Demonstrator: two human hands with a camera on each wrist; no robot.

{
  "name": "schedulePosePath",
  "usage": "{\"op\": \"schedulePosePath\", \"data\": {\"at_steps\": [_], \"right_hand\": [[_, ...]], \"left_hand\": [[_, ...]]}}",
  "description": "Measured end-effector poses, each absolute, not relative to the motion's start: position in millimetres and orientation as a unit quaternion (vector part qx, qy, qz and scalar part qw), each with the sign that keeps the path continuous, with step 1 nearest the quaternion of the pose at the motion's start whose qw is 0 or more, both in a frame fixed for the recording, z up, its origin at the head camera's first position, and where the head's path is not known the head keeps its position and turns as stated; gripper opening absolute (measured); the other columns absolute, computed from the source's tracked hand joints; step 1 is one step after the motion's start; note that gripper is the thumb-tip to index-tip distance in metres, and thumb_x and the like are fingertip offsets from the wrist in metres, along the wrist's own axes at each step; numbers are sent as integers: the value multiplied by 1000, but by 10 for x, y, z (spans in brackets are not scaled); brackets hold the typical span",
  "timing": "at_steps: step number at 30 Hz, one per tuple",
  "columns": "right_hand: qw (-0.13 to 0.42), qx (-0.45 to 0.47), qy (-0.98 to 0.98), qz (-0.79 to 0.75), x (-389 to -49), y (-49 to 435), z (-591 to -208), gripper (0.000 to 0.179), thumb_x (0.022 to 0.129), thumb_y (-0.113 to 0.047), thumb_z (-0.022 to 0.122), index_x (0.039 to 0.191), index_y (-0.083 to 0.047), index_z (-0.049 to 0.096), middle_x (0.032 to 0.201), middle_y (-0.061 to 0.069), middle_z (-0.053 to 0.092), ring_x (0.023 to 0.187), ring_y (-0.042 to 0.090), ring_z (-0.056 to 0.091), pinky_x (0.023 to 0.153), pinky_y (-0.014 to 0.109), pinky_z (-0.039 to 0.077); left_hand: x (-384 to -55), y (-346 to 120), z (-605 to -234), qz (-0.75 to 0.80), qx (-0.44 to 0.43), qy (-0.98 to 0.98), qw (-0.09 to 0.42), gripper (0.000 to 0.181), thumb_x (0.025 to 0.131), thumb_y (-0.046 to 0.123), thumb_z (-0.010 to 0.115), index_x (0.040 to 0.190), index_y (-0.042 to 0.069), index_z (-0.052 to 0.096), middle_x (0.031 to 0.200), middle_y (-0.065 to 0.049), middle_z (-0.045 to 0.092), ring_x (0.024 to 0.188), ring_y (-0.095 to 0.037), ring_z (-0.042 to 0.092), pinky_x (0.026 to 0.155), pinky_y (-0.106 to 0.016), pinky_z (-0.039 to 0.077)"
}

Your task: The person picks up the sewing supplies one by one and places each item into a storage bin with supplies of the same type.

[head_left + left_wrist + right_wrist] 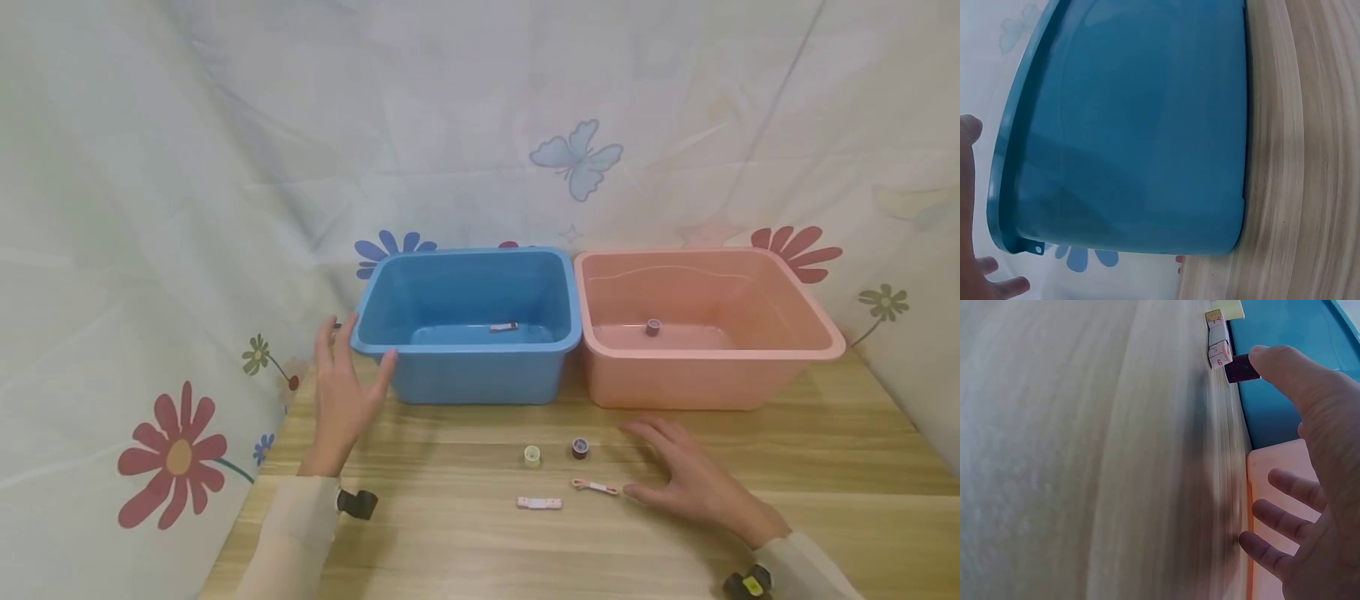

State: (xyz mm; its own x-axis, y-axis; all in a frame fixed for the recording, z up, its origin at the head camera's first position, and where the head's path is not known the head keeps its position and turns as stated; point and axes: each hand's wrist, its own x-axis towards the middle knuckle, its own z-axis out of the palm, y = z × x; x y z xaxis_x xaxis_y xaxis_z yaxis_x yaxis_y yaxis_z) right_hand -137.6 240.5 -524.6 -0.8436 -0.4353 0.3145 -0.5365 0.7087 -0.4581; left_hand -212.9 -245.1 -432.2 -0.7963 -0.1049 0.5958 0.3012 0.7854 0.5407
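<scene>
My left hand (347,408), fingers spread, is at the left front corner of the blue bin (480,375); in the left wrist view its fingers appear beside the bin's rim. My right hand (693,479) hovers low over the table with parted fingers and holds nothing. Left of its thumb lies a small bundled pinkish cord (596,487) with a white band. Further left is a folded tape measure (539,503), its printed marks showing in the right wrist view. Behind these stand a pale yellow spool (532,455) and a dark purple spool (580,448).
A pink bin (697,383) stands right of the blue one, with a dark spool (653,327) inside. A small banded strip (503,327) lies in the blue bin. Behind the wooden table (465,550) hangs a printed cloth (450,125).
</scene>
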Motion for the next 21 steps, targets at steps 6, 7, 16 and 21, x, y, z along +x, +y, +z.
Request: {"op": "schedulePosePath", "data": {"at_steps": [6, 7, 16, 21], "right_hand": [[84, 264, -922, 270, -1378, 2377, -5260, 85, 74, -48, 90, 146, -19, 55, 144, 5, 54, 131, 30, 49, 103, 59, 44], [86, 266, -921, 270, -1378, 2372, -5261, 85, 74, -48, 91, 145, -18, 55, 144, 5, 54, 131, 30, 50, 102, 59, 44], [98, 280, -918, 262, -1388, 2316, -5278, 80, 71, -47, 92, 140, -19, 60, 138, 0, 57, 126, 25, 52, 101, 55, 44], [104, 283, -918, 258, -1394, 2296, -5291, 73, 71, -46, 92, 133, -21, 64, 130, -6, 59, 120, 19, 53, 97, 52, 46]], "left_hand": [[-2211, -2450, -4305, -360, -38, -890, 276, 83, 93, 53, 68, 161, 22, 31, 165, -10, 25, 148, -36, 30, 108, -70, 32], [-2222, -2448, -4302, -370, -36, -889, 269, 83, 94, 54, 68, 161, 23, 30, 164, -9, 27, 147, -35, 33, 109, -69, 34], [-2283, -2472, -4328, -481, -26, -856, 190, 85, 96, 52, 67, 161, 24, 21, 158, -12, 39, 139, -36, 46, 102, -62, 44], [-2292, -2481, -4357, -509, -21, -845, 163, 85, 97, 51, 67, 160, 18, 20, 160, -19, 35, 143, -40, 41, 105, -63, 43]]}}
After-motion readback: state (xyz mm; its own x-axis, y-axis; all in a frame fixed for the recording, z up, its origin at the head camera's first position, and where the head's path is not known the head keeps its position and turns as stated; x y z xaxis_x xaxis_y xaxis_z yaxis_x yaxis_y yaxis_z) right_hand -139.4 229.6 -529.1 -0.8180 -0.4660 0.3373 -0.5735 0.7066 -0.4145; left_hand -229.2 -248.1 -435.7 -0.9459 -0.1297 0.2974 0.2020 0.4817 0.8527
